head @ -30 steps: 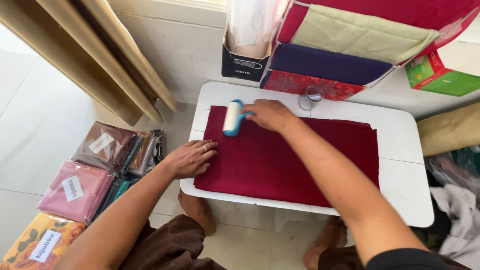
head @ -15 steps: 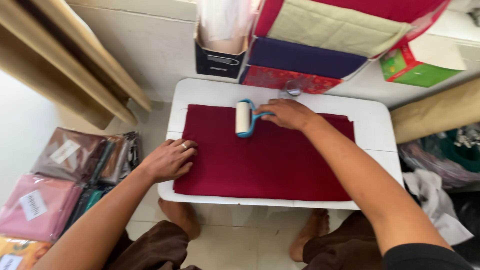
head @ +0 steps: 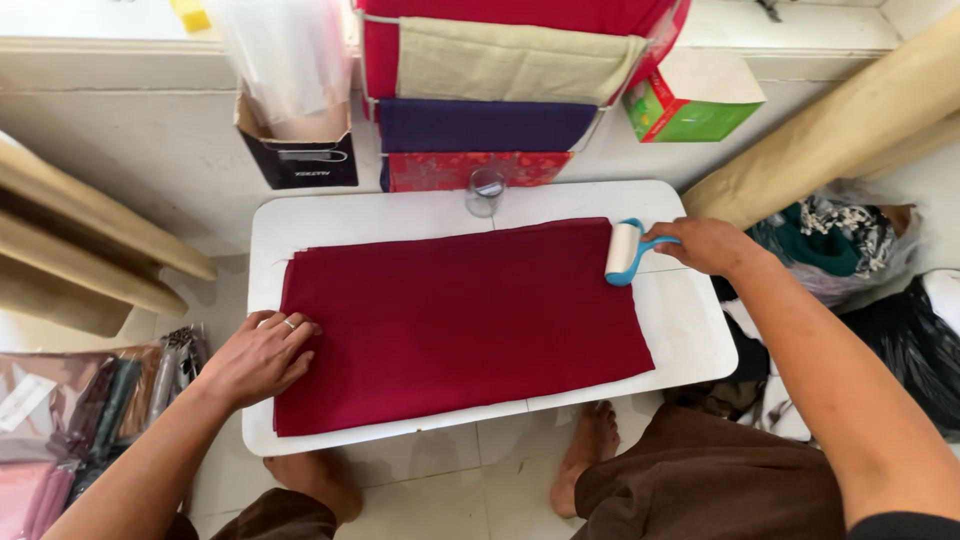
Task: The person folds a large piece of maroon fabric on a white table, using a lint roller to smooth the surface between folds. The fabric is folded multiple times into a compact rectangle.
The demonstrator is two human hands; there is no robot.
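Two bare feet on pale floor tiles nearest, below the white table's front edge. On top, dark red cloth spread flat, left hand pressed open-palmed on its near left corner; well apart, right hand clamped on the blue handle of a white lint roller at the far right edge. Beyond, a small clear glass, then folded fabrics stacked against the wall

Cloth lies flat on table. Lint roller on cloth's far-right corner, right hand at its handle. Left hand on near-left edge. Glass on table, far side; boxes behind.
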